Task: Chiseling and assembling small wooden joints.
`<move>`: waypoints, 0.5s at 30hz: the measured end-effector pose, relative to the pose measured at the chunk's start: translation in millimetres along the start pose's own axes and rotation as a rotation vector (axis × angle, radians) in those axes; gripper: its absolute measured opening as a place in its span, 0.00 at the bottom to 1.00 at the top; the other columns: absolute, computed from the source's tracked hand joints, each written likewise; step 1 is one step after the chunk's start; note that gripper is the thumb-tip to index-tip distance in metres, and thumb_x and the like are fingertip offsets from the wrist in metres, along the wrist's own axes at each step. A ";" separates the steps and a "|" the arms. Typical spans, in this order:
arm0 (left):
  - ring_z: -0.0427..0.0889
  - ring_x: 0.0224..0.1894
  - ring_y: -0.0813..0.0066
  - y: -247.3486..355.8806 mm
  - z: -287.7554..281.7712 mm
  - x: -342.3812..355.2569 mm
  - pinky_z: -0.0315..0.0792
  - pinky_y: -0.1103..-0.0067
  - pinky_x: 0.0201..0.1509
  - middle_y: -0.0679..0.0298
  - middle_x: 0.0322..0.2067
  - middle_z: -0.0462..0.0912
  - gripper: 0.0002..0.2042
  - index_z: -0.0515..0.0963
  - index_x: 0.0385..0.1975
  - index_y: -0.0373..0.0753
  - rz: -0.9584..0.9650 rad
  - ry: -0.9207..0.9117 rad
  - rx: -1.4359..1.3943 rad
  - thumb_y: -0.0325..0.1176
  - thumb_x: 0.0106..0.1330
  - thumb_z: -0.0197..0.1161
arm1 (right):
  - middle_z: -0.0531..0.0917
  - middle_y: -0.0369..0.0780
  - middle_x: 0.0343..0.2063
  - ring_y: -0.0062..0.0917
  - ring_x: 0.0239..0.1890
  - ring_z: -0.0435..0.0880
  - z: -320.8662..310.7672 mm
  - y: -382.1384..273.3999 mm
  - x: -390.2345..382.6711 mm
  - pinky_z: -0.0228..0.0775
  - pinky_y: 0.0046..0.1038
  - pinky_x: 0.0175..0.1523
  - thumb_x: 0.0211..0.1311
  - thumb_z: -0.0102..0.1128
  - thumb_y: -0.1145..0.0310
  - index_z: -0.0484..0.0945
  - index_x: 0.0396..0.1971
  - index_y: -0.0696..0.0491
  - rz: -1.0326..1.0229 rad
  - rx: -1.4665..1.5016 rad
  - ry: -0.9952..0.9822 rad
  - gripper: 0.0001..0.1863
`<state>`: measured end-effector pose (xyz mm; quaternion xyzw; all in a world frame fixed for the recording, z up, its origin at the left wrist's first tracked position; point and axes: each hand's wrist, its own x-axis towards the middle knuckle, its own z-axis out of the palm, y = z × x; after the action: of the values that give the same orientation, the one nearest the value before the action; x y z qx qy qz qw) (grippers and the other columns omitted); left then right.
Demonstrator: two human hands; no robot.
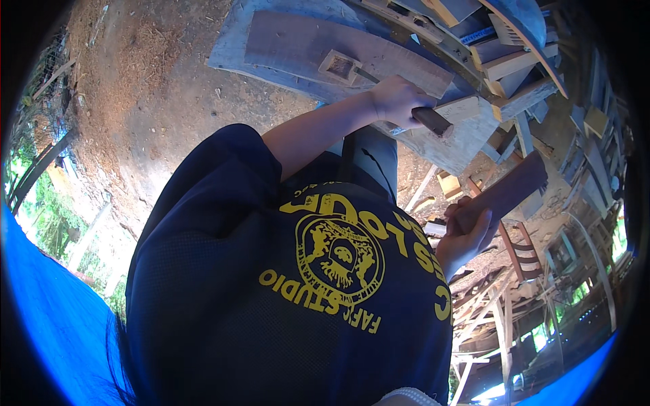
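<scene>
My left hand (396, 101) is closed around a chisel, whose dark wooden handle (433, 122) sticks out past my fingers. The chisel's thin shaft (366, 76) points toward a square, light-edged recess (340, 67) on a wide brown board (288, 44). Its tip is too small to make out there. My right hand (467, 230) grips the lower end of a thick, flat piece of dark wood (509, 189), held up to the right of the work surface. The far end of that piece looks rough.
The brown board rests on a bluish-grey worktop (227, 54). Wood offcuts (508, 64) and a curved wooden strip (525, 34) crowd the right end. Sawdust and shavings (145, 61) cover the ground at left. A reddish wooden frame (521, 254) and stacked sticks (484, 314) lie at right.
</scene>
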<state>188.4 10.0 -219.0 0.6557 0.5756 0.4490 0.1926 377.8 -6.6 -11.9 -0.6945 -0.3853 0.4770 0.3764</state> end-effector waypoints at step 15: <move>0.80 0.22 0.65 -4.8 -8.5 4.8 0.71 0.70 0.25 0.68 0.18 0.78 0.11 0.75 0.26 0.50 -0.067 -0.010 -0.071 0.41 0.46 0.68 | 0.75 0.40 0.36 0.27 0.33 0.78 30.8 -10.1 1.4 0.66 0.14 0.27 0.63 0.52 0.54 0.67 0.50 0.51 -0.351 0.658 0.179 0.21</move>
<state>178.3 13.5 -216.5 0.6312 0.5798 0.4593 0.2335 347.0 3.7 -11.4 -0.4990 -0.2904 0.4409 0.6872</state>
